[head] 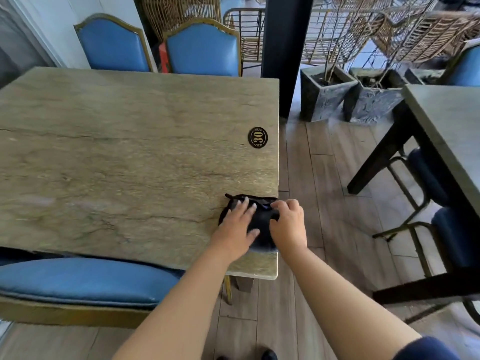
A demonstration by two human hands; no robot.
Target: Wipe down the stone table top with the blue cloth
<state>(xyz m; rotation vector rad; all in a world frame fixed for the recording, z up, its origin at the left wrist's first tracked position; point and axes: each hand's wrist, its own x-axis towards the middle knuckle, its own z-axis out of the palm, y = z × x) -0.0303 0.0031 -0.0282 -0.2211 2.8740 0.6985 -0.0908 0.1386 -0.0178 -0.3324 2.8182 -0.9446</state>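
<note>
The dark blue cloth (261,224) sits bunched at the stone desk's (124,157) near right edge. Left hand (237,227) presses it flat, fingers spread; right hand (288,224) pinches its edge with curled fingers. Grey planters (324,94) hold bare stems.

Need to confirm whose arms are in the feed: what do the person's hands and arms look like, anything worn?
Both forearms are bare. The left hand and right hand show no gloves, and no rings or watch are visible. A dark navy sleeve edge shows at the right upper arm.
</note>
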